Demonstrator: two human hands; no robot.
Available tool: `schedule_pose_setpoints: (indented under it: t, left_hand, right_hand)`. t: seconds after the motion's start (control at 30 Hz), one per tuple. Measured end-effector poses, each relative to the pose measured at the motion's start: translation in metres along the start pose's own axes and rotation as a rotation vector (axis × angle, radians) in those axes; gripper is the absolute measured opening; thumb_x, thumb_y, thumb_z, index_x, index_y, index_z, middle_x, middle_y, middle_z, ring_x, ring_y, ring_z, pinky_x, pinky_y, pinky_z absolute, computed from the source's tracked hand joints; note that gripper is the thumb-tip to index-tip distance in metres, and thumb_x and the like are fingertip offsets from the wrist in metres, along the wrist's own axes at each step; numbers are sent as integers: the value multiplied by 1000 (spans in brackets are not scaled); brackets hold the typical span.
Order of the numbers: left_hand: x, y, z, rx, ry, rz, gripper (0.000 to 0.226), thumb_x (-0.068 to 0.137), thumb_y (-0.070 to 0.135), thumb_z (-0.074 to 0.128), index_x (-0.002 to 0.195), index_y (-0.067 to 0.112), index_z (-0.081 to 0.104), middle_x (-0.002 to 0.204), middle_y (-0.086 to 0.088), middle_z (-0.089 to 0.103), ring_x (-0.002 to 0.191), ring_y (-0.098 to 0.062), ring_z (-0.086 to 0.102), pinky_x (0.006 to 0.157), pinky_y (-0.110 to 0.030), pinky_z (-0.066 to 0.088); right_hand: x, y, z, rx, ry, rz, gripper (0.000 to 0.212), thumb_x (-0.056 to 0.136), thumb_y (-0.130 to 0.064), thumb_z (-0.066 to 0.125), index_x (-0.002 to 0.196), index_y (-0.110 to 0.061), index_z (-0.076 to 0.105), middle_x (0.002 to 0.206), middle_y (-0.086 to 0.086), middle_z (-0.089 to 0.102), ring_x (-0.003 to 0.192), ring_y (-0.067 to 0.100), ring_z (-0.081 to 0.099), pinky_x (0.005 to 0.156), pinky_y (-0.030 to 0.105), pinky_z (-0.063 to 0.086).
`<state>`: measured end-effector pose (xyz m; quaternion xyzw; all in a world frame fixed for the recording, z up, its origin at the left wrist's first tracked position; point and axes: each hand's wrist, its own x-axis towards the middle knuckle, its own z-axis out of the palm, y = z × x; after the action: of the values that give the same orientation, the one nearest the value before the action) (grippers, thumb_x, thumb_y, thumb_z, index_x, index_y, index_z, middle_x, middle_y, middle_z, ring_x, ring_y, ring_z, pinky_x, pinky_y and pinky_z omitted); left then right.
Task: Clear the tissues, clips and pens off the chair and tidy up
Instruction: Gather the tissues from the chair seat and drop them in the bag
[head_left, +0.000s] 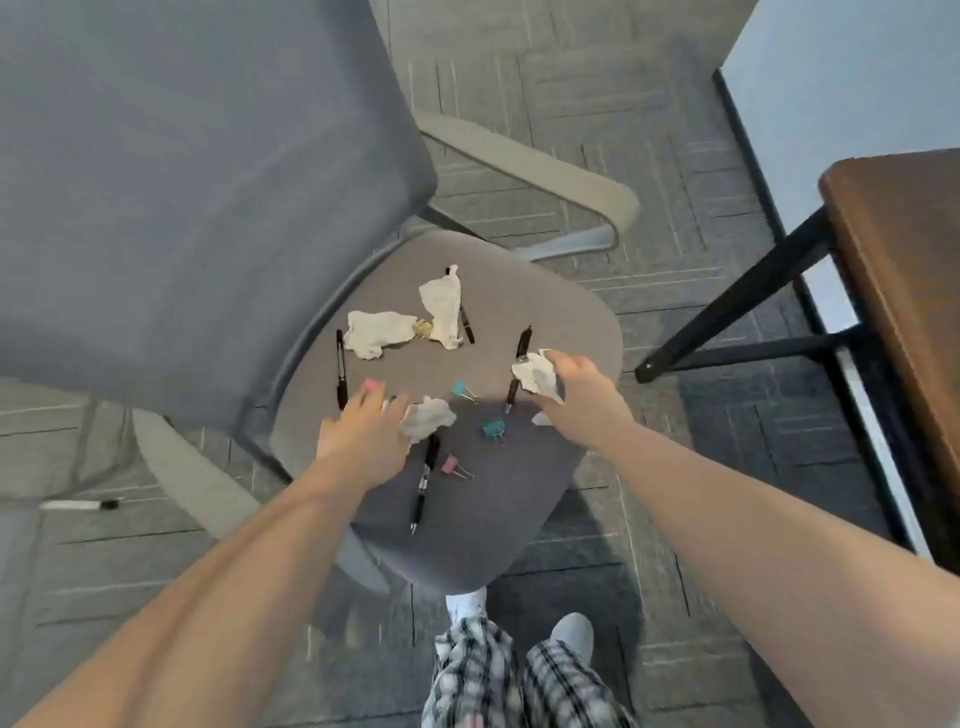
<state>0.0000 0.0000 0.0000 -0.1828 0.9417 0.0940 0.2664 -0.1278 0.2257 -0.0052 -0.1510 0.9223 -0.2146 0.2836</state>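
Note:
The grey chair seat (498, 509) carries crumpled tissues, pens and binder clips. My right hand (576, 389) is shut on a crumpled tissue (535, 375) at the seat's right side, over a black pen (519, 364). My left hand (363, 436) grips another crumpled tissue (427, 418) near the seat's left, with a pink clip (372, 385) at its fingertips. Two more tissues (376, 332) (442, 304) lie further back, one over a pen (466, 325). Other pens (341, 370) (425, 480), two teal clips (460, 389) (493, 429), a pink clip (451, 465) and a gold clip (423, 327) lie loose.
The chair's blue backrest (197, 197) rises at the left, with grey armrests (545, 176) on both sides. A wooden table (898, 270) on black legs stands at the right. A marker (83, 504) lies on the carpet at the left. My feet are below the seat's front.

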Motion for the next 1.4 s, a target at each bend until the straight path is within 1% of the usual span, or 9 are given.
schedule_pose_setpoints:
  t: [0.2, 0.37, 0.57, 0.63, 0.73, 0.93, 1.1, 1.27, 1.4]
  left_hand:
    - [30, -38, 33, 16, -141, -87, 64, 85, 11, 50, 141, 30, 26, 141, -1, 38, 124, -27, 42, 81, -43, 47]
    - [48, -55, 53, -47, -139, -127, 66, 86, 9, 50, 144, 26, 24, 138, -3, 40, 123, -29, 42, 84, -44, 48]
    - [58, -58, 61, -74, -63, -86, 36, 85, 4, 47, 120, 12, 52, 113, -12, 56, 102, -32, 54, 76, -41, 48]
    - [60, -60, 61, -116, -44, -71, 27, 84, 5, 49, 110, 8, 57, 108, -14, 58, 98, -34, 55, 79, -43, 48]
    - [61, -57, 54, -225, 13, -80, 17, 86, 13, 52, 101, 7, 58, 105, -12, 57, 94, -34, 55, 78, -45, 48]
    - [63, -54, 38, -314, 70, -58, 26, 87, 25, 63, 103, 5, 58, 113, -10, 49, 86, -30, 58, 70, -39, 48]
    - [71, -54, 39, -308, 29, -34, 34, 87, 30, 63, 105, 2, 54, 119, -8, 47, 94, -27, 56, 66, -30, 34]
    - [79, -61, 41, -371, -4, -3, 38, 76, 34, 74, 90, 10, 48, 99, 0, 39, 86, -25, 51, 67, -29, 33]
    - [84, -75, 31, -328, 1, 21, 49, 73, 33, 77, 110, 11, 54, 111, -2, 47, 96, -25, 57, 69, -31, 39]
  right_hand:
    - [39, -4, 46, -48, -39, 79, 59, 89, -26, 58, 143, -25, 34, 139, 12, 42, 122, 38, 46, 94, 45, 44]
    - [59, -2, 67, -94, -1, 169, 60, 88, -16, 56, 142, -28, 32, 141, 9, 35, 121, 38, 44, 90, 45, 43]
    - [62, -5, 79, -6, 24, 182, 69, 81, 6, 52, 139, -27, 33, 136, 13, 36, 118, 37, 44, 88, 43, 48]
    - [63, -11, 79, 27, 39, 193, 64, 84, 4, 50, 139, -25, 36, 131, 14, 40, 120, 37, 43, 85, 39, 44]
    - [63, -28, 77, 20, 79, 125, 48, 80, 5, 41, 120, -19, 48, 107, 12, 45, 108, 38, 47, 72, 32, 37]
    - [63, -67, 92, -42, -160, -70, 54, 83, -4, 42, 133, -22, 40, 121, 14, 49, 109, 37, 52, 83, 39, 47]
    - [75, -87, 119, -202, -350, -131, 65, 88, -4, 49, 145, -24, 23, 127, 11, 50, 106, 36, 58, 76, 40, 50]
    - [87, -83, 129, -449, -400, -127, 33, 89, -5, 53, 122, -7, 48, 123, 11, 52, 111, 32, 57, 81, 38, 48]
    - [90, -81, 116, -372, -266, -118, 25, 86, -5, 52, 111, -6, 52, 114, 12, 50, 103, 35, 56, 69, 36, 40]
